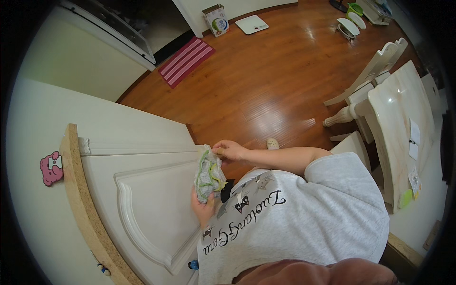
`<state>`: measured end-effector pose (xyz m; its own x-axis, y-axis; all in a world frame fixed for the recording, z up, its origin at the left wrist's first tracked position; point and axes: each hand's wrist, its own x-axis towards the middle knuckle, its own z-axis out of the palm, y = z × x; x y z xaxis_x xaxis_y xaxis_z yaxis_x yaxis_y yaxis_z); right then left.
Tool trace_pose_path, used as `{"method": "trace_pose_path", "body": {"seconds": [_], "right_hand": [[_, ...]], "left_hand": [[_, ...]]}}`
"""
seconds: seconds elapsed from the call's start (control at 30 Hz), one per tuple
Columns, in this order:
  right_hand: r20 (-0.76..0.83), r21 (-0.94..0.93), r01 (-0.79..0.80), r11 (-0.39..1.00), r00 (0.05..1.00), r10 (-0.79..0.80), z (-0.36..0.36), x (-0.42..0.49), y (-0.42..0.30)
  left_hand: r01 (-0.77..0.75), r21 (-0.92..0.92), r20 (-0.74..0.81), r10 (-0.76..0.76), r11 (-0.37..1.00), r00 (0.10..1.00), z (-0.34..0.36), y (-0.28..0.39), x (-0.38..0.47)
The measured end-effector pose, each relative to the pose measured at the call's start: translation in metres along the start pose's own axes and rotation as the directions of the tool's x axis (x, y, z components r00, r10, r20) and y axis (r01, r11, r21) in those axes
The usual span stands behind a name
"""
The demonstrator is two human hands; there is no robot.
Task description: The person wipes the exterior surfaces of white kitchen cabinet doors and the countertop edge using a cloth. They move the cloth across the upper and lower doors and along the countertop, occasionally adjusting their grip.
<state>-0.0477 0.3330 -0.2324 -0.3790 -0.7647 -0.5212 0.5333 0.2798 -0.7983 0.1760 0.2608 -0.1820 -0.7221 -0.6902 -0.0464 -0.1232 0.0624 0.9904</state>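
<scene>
A clear plastic packet [209,178] of folded grey fabric with green and yellow-green trim is held between my two hands, in front of my shirt. My left hand [203,207] grips its lower end, thumb on the near face. At the upper end, the fingers of my right hand [229,151] pinch the plastic at the edge. Glare and creases in the plastic hide what kind of garment or cloth is inside. The packet overlaps the edge of a white panelled door [153,210] on my left.
A pink cartoon figure [51,168] is fixed near the door's tan wooden edge [91,210]. On the right stand a marble-look table [395,107] and white chairs [374,67]. Ahead on the wood floor are a striped mat [187,61], a white scale [252,24] and a carton [216,21].
</scene>
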Motion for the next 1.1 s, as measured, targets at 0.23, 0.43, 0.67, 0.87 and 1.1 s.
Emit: {"method": "trace_pose_path", "body": {"seconds": [0.23, 0.43, 0.67, 0.87, 1.1], "right_hand": [[0.242, 0.003, 0.563, 0.826, 0.801, -0.547, -0.006, -0.007, -0.028], [0.564, -0.026, 0.486, 0.874, 0.729, -0.389, 0.006, -0.025, -0.034], [0.594, -0.026, 0.49, 0.871, 0.709, -0.381, -0.005, -0.032, -0.03], [0.533, -0.204, 0.254, 0.945, 0.839, -0.11, -0.039, -0.027, -0.048], [0.314, 0.032, 0.084, 0.996, 0.945, -0.09, -0.088, -0.033, -0.067]], "left_hand": [[-0.202, 0.085, -0.026, 0.205, 0.976, 0.978, 0.038, 0.044, 0.018], [-0.027, -0.407, -0.17, -0.046, 0.913, 0.984, 0.058, 0.048, 0.023], [0.124, -0.52, -0.247, -0.287, 0.845, 0.926, 0.071, 0.038, 0.03], [0.11, -0.068, 0.031, -0.108, 0.992, 0.994, 0.094, 0.053, 0.048], [-0.209, 0.465, 0.385, 0.016, 0.86, 0.923, 0.133, 0.062, 0.087]]}}
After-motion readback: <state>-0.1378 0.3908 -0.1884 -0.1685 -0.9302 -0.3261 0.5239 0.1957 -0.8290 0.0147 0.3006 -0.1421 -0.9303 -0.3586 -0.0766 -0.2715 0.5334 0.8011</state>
